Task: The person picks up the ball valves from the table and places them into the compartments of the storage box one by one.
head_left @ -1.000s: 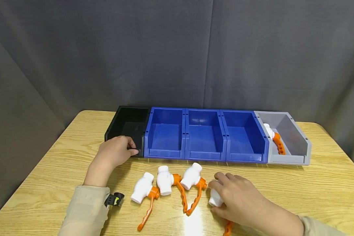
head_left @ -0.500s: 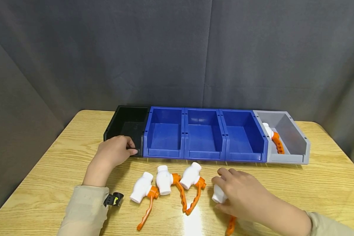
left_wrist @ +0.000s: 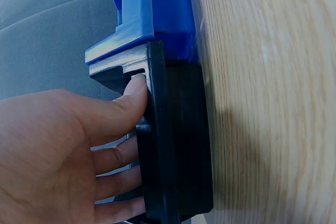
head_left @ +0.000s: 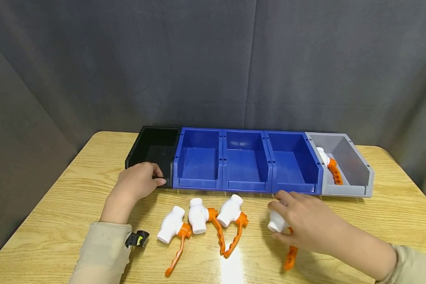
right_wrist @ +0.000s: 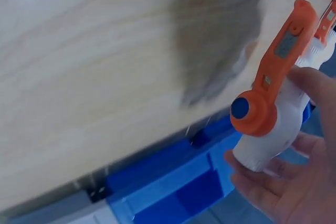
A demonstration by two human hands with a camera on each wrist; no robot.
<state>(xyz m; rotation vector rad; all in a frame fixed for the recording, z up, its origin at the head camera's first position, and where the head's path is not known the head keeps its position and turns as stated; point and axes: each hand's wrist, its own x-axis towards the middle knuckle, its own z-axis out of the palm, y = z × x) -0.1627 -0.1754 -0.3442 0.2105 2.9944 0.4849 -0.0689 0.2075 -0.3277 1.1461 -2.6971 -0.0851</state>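
At the left, a person's left hand (head_left: 136, 181) grips the front wall of an open-fronted black plastic bin (head_left: 159, 138), thumb pressed at the rim. A small black device (head_left: 138, 239) sits by that wrist, at the cuff of a beige sleeve (head_left: 101, 248). Next along the row stand a left blue plastic bin (head_left: 198, 184), a middle blue plastic bin (head_left: 246, 187) and a right blue plastic bin (head_left: 295, 188), side by side.

In front, on the wood-grain table (head_left: 74, 197), lie a first white ball valve with an orange handle (head_left: 172, 225), a second white valve (head_left: 198, 217) and a third white valve (head_left: 230, 211) (the last two angle their handle ends together into a V).

Further right, the right hand (head_left: 305, 221) holds a fourth white valve (head_left: 277, 222) by its body above the table, before the right blue bin, orange handle hanging down towards the person. At the far right, a grey plastic bin (head_left: 346, 191) contains a fifth white valve with an orange handle (head_left: 335, 172), lying along its left side.
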